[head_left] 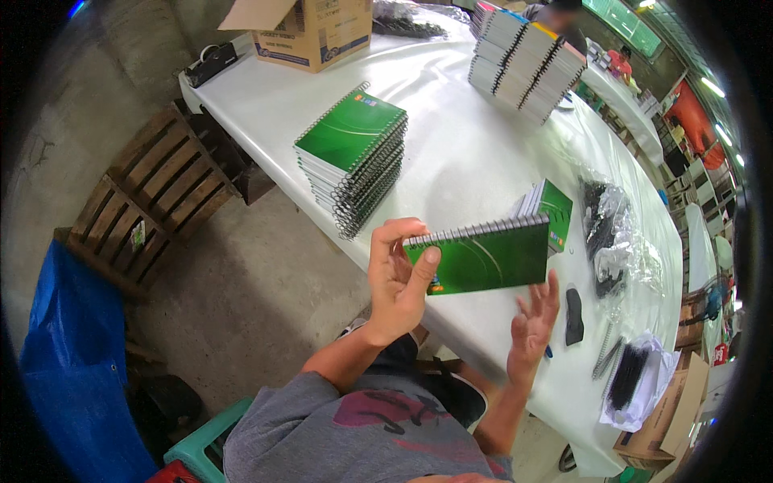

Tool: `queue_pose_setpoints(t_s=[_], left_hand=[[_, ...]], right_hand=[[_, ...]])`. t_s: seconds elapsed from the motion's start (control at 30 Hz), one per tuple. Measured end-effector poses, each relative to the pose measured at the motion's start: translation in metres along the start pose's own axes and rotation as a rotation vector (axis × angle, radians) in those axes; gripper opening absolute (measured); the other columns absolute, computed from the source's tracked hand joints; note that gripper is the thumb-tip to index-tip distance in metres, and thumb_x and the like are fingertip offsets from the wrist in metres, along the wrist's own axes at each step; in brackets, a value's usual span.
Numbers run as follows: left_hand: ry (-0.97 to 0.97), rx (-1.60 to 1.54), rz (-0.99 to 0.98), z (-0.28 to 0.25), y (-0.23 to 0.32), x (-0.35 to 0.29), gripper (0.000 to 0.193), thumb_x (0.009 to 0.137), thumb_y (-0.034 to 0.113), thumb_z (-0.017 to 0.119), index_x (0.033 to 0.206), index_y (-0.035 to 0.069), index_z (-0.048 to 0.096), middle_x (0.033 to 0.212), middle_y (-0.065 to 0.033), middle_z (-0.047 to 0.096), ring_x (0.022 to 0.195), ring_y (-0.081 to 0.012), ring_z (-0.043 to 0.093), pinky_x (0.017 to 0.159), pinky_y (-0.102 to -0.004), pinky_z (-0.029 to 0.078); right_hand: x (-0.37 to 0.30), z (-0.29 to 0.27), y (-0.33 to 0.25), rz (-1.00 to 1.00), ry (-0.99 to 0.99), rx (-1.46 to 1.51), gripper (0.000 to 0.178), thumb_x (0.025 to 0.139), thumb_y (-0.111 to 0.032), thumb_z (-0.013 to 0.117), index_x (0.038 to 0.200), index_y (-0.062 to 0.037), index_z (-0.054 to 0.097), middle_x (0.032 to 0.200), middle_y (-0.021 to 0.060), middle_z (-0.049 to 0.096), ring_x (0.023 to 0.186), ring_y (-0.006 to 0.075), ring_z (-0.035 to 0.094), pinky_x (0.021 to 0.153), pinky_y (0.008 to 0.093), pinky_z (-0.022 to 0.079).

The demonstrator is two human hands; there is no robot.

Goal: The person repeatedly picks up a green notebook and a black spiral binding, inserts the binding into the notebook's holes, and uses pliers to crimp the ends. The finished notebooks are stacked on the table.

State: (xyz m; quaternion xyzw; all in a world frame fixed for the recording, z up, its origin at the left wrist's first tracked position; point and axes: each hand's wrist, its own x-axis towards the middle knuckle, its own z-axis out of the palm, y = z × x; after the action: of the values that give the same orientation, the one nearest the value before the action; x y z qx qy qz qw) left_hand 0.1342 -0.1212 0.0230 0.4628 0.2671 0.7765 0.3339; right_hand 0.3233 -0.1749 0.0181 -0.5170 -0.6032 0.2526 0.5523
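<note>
My left hand [398, 282] grips a green-covered spiral notebook [483, 256] by its left end, thumb on the cover and fingers behind. The notebook is held up above the table edge, its wire coil along the upper side. My right hand [531, 326] is open, fingers spread, just below the notebook's right end; I cannot tell whether a fingertip touches it. Behind the held notebook lie more green notebooks [557, 214], partly hidden. To the left on the table rises a tall stack of green spiral notebooks [350, 133].
The white-covered table [451, 153] also bears a cardboard box [310, 36], stacked spiral-bound books [519, 68], black coils in clear plastic [602, 229], a dark elongated object [574, 315] and black coils on white wrapping [628, 377]. A wooden pallet [157, 189] and blue tarp [76, 354] stand left.
</note>
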Motion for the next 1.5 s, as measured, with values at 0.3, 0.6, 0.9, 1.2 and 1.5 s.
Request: queue_pose_setpoints(t_s=[0.3,0.6,0.9,1.2,1.5], left_hand=[[0.231,0.274,0.292,-0.037,0.055,0.07,0.04,0.073,0.004,0.075,0.107,0.002,0.056,0.094,-0.0069,0.059,0.093,-0.0121,0.052,0.074,-0.0272,0.045],[0.302,0.893,0.156,-0.102,0.02,0.137,0.025,0.083,0.028,0.068,0.1,0.009,0.068,0.096,-0.0071,0.065,0.093,-0.0154,0.058,0.084,-0.0331,0.042],[0.189,0.299,0.122,-0.109,-0.022,0.126,0.053,0.095,0.044,0.042,0.111,-0.002,0.06,0.11,-0.0108,0.062,0.098,-0.0169,0.057,0.088,-0.0288,0.043],[0.249,0.342,0.131,-0.109,-0.033,0.127,0.052,0.096,0.043,0.041,0.111,-0.003,0.06,0.106,-0.012,0.062,0.096,-0.0146,0.057,0.086,-0.0258,0.043],[0.544,0.3,0.314,-0.153,-0.016,0.118,0.06,0.096,0.052,0.029,0.127,0.002,0.042,0.127,-0.0109,0.047,0.115,-0.0229,0.046,0.096,-0.0364,0.035]], right_hand=[[0.132,0.096,-0.078,-0.103,-0.148,0.569,0.047,0.081,0.001,0.065,0.125,0.0014,0.049,0.086,0.0058,0.059,0.076,0.0121,0.059,0.069,0.0245,0.051],[0.212,0.182,-0.049,-0.088,-0.409,0.195,0.045,0.082,-0.016,0.067,0.122,0.0001,0.055,0.085,0.007,0.061,0.077,0.0145,0.058,0.07,0.0252,0.047],[0.185,0.214,-0.019,-0.031,-0.203,0.341,0.045,0.092,-0.035,0.05,0.125,-0.0045,0.051,0.124,0.0182,0.046,0.115,0.0263,0.045,0.1,0.0329,0.033],[0.173,0.228,-0.019,-0.16,-0.106,0.134,0.053,0.094,-0.046,0.04,0.125,-0.0032,0.048,0.125,0.0174,0.045,0.115,0.0303,0.045,0.098,0.0384,0.035],[0.164,0.11,-0.007,-0.38,0.241,-0.409,0.06,0.08,-0.028,0.067,0.132,-0.0138,0.042,0.12,0.0147,0.046,0.115,0.0298,0.044,0.09,0.0487,0.036]])
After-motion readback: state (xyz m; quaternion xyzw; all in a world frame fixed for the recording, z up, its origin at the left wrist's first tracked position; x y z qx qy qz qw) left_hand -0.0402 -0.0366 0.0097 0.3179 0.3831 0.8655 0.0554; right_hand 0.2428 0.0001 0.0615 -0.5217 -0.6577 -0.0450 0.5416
